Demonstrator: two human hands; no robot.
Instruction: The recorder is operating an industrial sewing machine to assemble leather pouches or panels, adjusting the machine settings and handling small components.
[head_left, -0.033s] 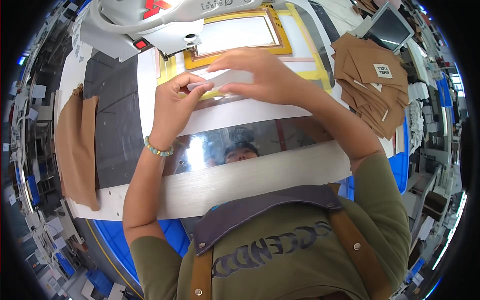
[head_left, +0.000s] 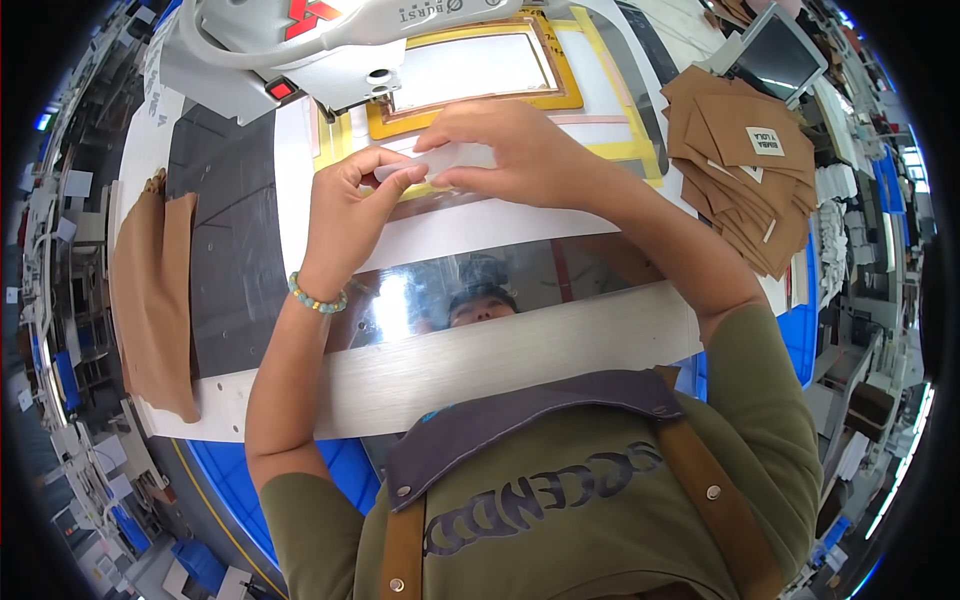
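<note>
A small whitish, somewhat translucent strip is pinched at its left end between the thumb and index finger of my left hand. My right hand curves around the other end, thumb and fingers apart; whether its hidden fingers touch the strip I cannot tell. Both hands hover at the near edge of a yellow frame with a white window in the middle. On my left wrist sits a beaded bracelet.
A white machine head with a red switch stands at the far left. Brown folded pieces lie left, and a stack of brown pieces lies right. A small screen stands behind it. A shiny metal plate runs along the front.
My right hand has shifted slightly to the left, its fingertips closer to my left hand. My left hand stays in place with the strip.
</note>
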